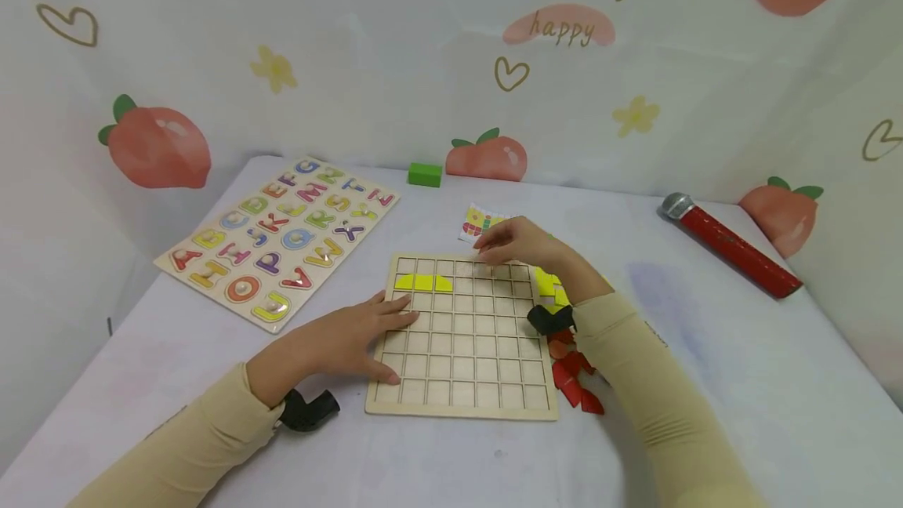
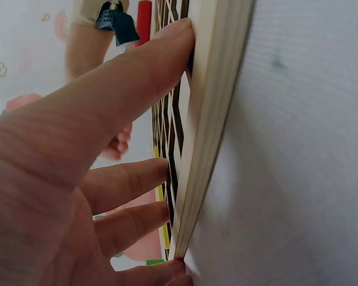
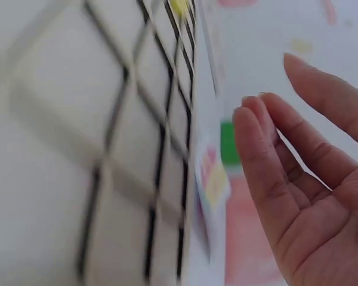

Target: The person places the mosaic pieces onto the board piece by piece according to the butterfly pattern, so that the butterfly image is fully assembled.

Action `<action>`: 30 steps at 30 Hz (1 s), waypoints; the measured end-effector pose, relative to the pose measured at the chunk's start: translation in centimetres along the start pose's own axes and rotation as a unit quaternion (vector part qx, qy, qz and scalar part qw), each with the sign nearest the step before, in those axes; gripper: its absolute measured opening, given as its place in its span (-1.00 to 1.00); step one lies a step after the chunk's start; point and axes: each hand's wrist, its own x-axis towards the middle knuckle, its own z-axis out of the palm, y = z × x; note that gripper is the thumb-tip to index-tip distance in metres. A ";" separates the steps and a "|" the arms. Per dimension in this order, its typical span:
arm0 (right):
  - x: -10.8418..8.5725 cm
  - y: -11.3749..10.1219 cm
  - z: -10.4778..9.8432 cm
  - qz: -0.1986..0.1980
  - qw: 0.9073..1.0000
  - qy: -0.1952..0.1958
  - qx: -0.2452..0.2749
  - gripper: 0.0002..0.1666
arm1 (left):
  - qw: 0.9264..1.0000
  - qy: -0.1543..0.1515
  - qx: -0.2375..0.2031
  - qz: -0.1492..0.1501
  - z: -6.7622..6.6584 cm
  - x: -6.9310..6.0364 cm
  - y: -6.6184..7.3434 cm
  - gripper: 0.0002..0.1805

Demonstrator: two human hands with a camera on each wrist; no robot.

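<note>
A square wooden grid board lies on the table, with yellow pieces in its second row at the left. The left hand rests spread on the board's left edge; in the left wrist view that hand has its thumb and fingertips on the frame and grid. Over the board's top right part hovers the right hand, fingers slightly bent. The right wrist view shows the right hand empty, beside the grid. A small pattern card lies behind the board.
Red pieces and yellow pieces lie along the board's right side. An alphabet board is at the left, a green block at the back, and a red microphone at the right. A patterned cloth hangs behind.
</note>
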 end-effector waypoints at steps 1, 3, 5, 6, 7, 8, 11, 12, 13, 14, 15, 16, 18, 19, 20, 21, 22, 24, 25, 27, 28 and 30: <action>-0.3 0.3 -0.7 0.008 1.000 0.011 0.006 -0.63 | 1.000 0.000 -0.001 -0.001 0.0 0.0 0.0 -0.05; -0.8 1.1 -1.9 0.028 0.999 0.034 0.000 -0.60 | 1.000 0.001 -0.003 0.000 -0.1 -0.1 0.1 -0.04; -1.1 1.9 -3.0 0.048 0.997 0.052 -0.016 -0.59 | 1.000 0.001 -0.005 0.002 -0.1 -0.1 0.1 -0.04; -1.2 2.3 -3.4 0.057 0.996 0.057 -0.025 -0.59 | 1.000 0.001 -0.006 0.000 -0.1 -0.2 0.1 -0.04; -1.3 2.8 -3.8 0.065 0.996 0.059 -0.031 -0.59 | 1.000 0.001 -0.006 0.001 -0.1 -0.2 0.2 -0.04; -1.4 3.2 -4.1 0.074 0.995 0.059 -0.036 -0.59 | 1.000 0.001 -0.006 0.000 -0.1 -0.2 0.2 -0.04; -1.5 4.3 -4.8 0.101 0.992 0.056 -0.048 -0.60 | 1.000 0.000 -0.010 0.001 -0.1 -0.3 0.2 -0.04; -1.6 4.6 -5.0 0.109 0.991 0.054 -0.053 -0.60 | 1.000 0.000 -0.012 0.000 -0.1 -0.3 0.2 -0.04; -1.6 4.9 -5.1 0.117 0.990 0.053 -0.060 -0.60 | 1.000 0.000 -0.013 0.003 -0.2 -0.3 0.2 -0.04; -1.6 5.1 -5.1 0.123 0.989 0.052 -0.067 -0.60 | 1.000 0.000 -0.014 0.003 -0.1 -0.2 0.1 -0.04; -1.7 5.3 -5.2 0.129 0.988 0.051 -0.072 -0.61 | 1.000 0.001 -0.015 0.006 -0.2 -0.2 0.1 -0.04; -1.7 5.4 -5.2 0.132 0.987 0.049 -0.078 -0.62 | 1.000 0.001 -0.015 0.006 -0.2 -0.2 0.1 -0.05; -1.7 5.5 -5.2 0.133 0.986 0.046 -0.089 -0.64 | 1.000 0.001 -0.013 0.007 -0.2 -0.2 0.1 -0.05; -1.7 5.5 -5.2 0.133 0.986 0.046 -0.094 -0.66 | 1.000 0.001 -0.013 0.007 -0.2 -0.2 0.1 -0.05; -1.7 5.5 -5.1 0.132 0.985 0.045 -0.098 -0.67 | 1.000 0.001 -0.013 0.007 -0.2 -0.2 0.1 -0.05; -1.6 5.4 -5.1 0.132 0.985 0.045 -0.103 -0.68 | 1.000 0.001 -0.013 0.007 -0.2 -0.2 0.1 -0.05; -1.6 5.3 -5.1 0.131 0.985 0.044 -0.107 -0.68 | 1.000 0.001 -0.013 0.007 -0.2 -0.2 0.1 -0.05; -1.5 5.2 -5.0 0.131 0.983 0.043 -0.118 -0.70 | 1.000 0.002 -0.014 0.007 -0.3 -0.2 0.1 -0.05; -1.5 5.1 -5.0 0.131 0.983 0.042 -0.122 -0.70 | 1.000 0.003 -0.014 0.007 -0.3 -0.2 0.1 -0.05; -1.4 5.0 -5.0 0.131 0.982 0.038 -0.129 -0.71 | 1.000 0.003 -0.014 0.007 -0.3 -0.2 0.1 -0.05; -1.4 4.9 -5.0 0.131 0.982 0.037 -0.131 -0.72 | 1.000 0.003 -0.012 0.007 -0.2 -0.2 0.1 -0.05; -1.3 4.9 -5.0 0.128 0.982 0.036 -0.135 -0.72 | 1.000 0.003 -0.009 0.007 -0.2 -0.1 0.0 -0.04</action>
